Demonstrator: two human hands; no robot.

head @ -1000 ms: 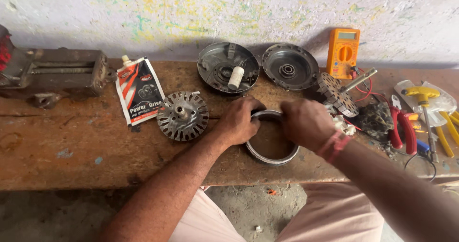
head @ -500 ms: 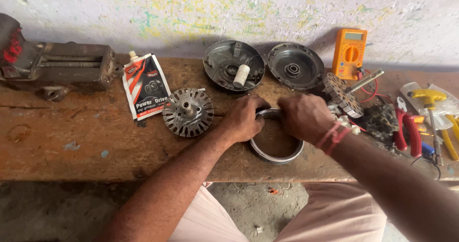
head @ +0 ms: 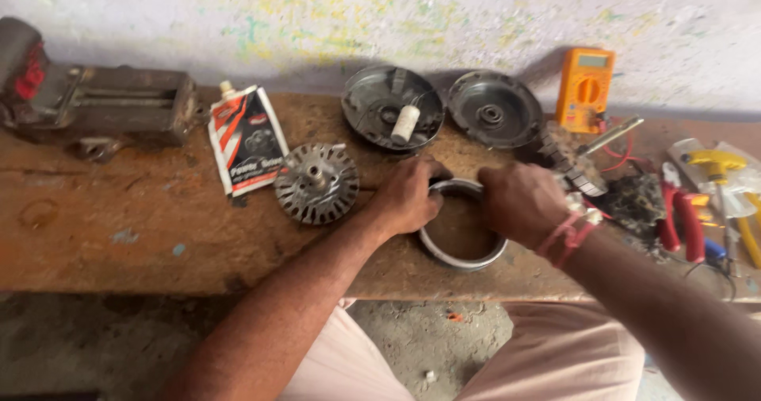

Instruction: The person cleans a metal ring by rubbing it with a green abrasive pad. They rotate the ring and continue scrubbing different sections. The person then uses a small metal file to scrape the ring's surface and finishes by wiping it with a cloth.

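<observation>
A metal ring (head: 461, 258) lies flat near the front edge of the wooden bench (head: 143, 234). My left hand (head: 408, 196) grips its left rim, fingers curled over the edge. On the ring's right rim my right hand (head: 519, 201) closes, a red thread band on its wrist. A slotted round rotor (head: 316, 184) with a short shaft sits just left of my left hand. Behind the hands lie two round dark metal covers (head: 392, 117) (head: 495, 120), the left one with a small white cylinder in it.
A grey bench vise (head: 95, 108) stands at the far left. A red and white pouch (head: 247, 139) lies beside the rotor. An orange multimeter (head: 585, 90) leans on the wall. Wound stator (head: 575, 163), red pliers (head: 680, 219) and yellow-handled tools (head: 725, 179) crowd the right end.
Both hands stay on the ring and have shifted slightly along its rim. The view has drifted a little; nothing else on the bench has moved.
</observation>
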